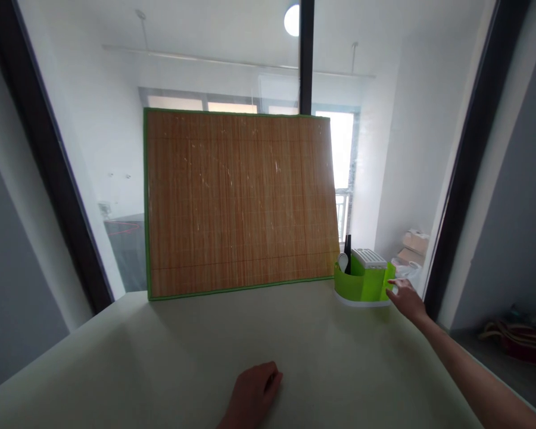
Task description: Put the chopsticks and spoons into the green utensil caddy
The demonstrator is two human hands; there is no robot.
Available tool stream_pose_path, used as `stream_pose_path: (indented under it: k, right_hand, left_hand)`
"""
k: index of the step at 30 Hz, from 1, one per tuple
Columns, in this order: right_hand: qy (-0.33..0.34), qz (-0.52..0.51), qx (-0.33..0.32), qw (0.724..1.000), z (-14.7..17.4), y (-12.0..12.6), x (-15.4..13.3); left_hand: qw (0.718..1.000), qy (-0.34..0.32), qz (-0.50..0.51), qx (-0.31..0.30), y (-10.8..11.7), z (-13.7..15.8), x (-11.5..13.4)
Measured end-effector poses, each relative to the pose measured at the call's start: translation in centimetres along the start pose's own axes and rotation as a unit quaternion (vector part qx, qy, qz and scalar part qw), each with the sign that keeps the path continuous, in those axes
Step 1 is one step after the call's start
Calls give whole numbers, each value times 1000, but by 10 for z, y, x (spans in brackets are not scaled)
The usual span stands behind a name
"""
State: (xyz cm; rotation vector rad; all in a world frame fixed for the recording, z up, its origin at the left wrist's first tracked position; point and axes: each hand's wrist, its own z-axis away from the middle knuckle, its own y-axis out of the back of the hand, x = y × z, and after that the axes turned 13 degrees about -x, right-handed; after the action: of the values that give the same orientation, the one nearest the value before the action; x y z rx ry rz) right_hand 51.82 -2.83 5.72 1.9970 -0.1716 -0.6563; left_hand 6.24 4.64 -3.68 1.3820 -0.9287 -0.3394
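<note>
Pale table (183,351), upright bamboo mat (241,202), green utensil holder (373,286)

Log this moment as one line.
right hand: at right end of green caddy, contact unclear | left hand: loosely curled, near side of table | green-edged brown mat: upright at back

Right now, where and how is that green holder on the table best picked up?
Probably by the outer walls of the green holder: one hand coming from the right, where the right hand is, the other against its curved left front. It stands upright and is wide, and the white spoon and black handle poking up make a grab from above awkward.
</note>
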Motion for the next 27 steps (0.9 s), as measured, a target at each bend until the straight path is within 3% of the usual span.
stream_pose_path:
  k: [4,9,27]
  right_hand:
    - [15,31,-79,996,-21,-17,11]
    - [25,60,-144,987,-36,-22,18]
    - [36,94,-156,983,-38,-29,28]
  left_hand:
    - [1000,3,14,2,1,1,1]
    - [1000,6,28,-9,5,2,4]
    - [999,13,30,-3,8,3,8]
